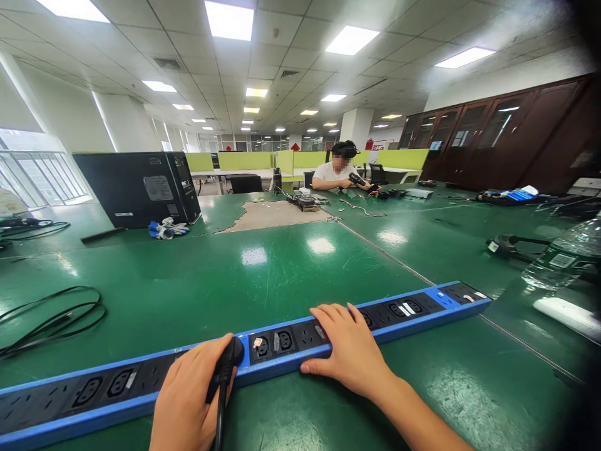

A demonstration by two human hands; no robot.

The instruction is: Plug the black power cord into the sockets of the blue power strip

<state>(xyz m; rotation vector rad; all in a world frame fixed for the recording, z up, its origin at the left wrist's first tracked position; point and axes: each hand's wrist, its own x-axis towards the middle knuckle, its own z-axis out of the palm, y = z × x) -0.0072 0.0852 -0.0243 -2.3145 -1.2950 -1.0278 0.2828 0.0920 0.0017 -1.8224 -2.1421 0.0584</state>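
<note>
Nearest, 7 o'clock: has left hand (pixel 190 388) closed round black power plug (pixel 235 352), thumb mostly hidden. Trailing from plug toward 6: black cord (pixel 221 410). Cannot tell if fully seated in outlet. Between 5 and 6: has right hand (pixel 352 354) clamped across blue power distribution strip (pixel 282 361), fingers spread over far edge, thumb along near side. On green tabletop (pixel 282 282), strip slanting from 8 o'clock, cut off by view edge, to just before 4. Fitted with black outlets, mixed types, a few with white labels or torn stickers.

Between 8 and 9: looped black cable (pixel 56 319). At 9: blue-and-white work gloves (pixel 168 229), just beside black computer tower (pixel 136 188), lying between 9 and 10. Near center: circuit board assembly (pixel 306 199) by bare tan patch (pixel 277 217). Between 1 and 2, across tabletop: co-worker (pixel 335 172) in white shirt and black headgear, dark tool in hand, too small to identify. At 3: clear plastic bottle (pixel 561 258). Past 2: dark wooden cabinets (pixel 498 134).
</note>
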